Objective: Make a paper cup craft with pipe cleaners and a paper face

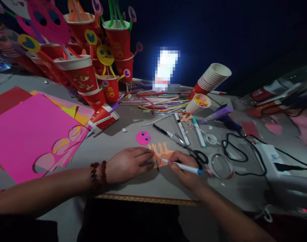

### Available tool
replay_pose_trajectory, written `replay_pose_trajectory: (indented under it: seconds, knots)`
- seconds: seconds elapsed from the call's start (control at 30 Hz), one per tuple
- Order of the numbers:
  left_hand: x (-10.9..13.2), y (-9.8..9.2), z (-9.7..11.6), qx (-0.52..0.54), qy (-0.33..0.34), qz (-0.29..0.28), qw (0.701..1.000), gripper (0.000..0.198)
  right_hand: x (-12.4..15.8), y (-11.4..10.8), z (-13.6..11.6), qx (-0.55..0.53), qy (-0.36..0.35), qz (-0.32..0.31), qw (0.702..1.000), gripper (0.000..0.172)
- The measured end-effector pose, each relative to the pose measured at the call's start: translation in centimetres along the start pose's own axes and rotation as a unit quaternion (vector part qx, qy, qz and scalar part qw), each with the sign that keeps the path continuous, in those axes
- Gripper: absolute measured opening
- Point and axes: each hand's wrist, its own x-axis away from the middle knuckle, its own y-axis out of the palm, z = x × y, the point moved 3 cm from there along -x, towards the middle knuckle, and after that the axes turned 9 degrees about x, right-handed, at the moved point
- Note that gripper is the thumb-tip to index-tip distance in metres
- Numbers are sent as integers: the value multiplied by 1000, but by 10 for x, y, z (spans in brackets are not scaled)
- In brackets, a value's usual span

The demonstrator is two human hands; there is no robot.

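Observation:
An orange paper cutout (160,152) with wavy prongs and blue marks lies on the grey table. My left hand (128,164), with beaded bracelets at the wrist, lies flat on the cutout's left edge, fingers extended. In my right hand (185,168) is a white marker (187,168) with a blue end, its tip on the paper. Just above my left hand lies a pink paper circle (143,137) with a drawn face. Black-handled scissors (194,154) and a black pen (165,131) rest beyond my right hand.
Pink paper sheets (39,127) cover the left side. Red cups (84,79) with paper faces stand behind them. Straws (163,101), stacked cups (211,79) and a small cup (198,104) are at the back. Tape (221,166) and a black cable (266,164) lie right.

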Motion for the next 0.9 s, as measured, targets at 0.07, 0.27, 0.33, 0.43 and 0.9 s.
replay_pose_trajectory:
  seconds: [0.07,0.27,0.33,0.43,0.9]
  knots:
    - [0,0,0,-3,2,-3,1000,21,0,0,0,-1,-1,1,1000,18]
    - [-2,-2,1,5,0,10,1000,19,0,0,-1,-13,-8,0,1000,17]
    - [-3,-2,1,9,0,9,1000,18,0,0,0,-14,-8,-2,1000,17]
    - [-2,-2,1,8,-3,14,1000,17,0,1,0,-9,-12,2,1000,17]
    - [-1,0,0,3,-3,10,1000,20,-1,-1,-4,-16,-37,2,999,18]
